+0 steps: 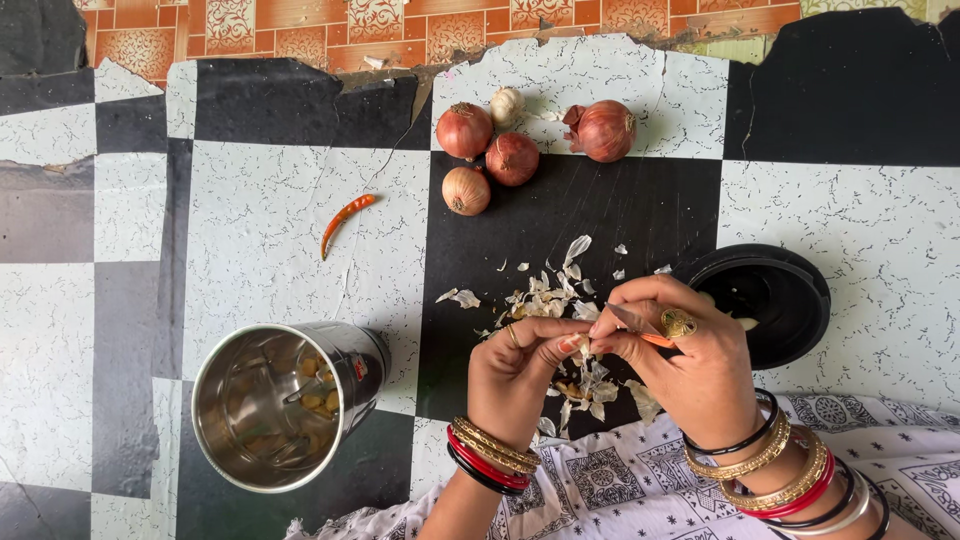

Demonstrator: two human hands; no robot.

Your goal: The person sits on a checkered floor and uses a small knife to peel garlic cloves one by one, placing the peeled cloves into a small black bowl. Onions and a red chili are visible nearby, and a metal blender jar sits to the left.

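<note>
Soft, even daylight lit the scene brightly. Short, faint shadows fell just right of the onions (512,150). The steel jar (285,405) showed mild glare on its rim. Focus was sharp throughout.

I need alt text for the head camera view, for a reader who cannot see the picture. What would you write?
Two hands meet over a checkered floor: the right hand holds a small knife against something pinched in the left hand, above scattered papery peels. Four onions, a garlic bulb and a red chilli lie beyond; a steel jar lies tipped at left, a black lid at right.
</note>
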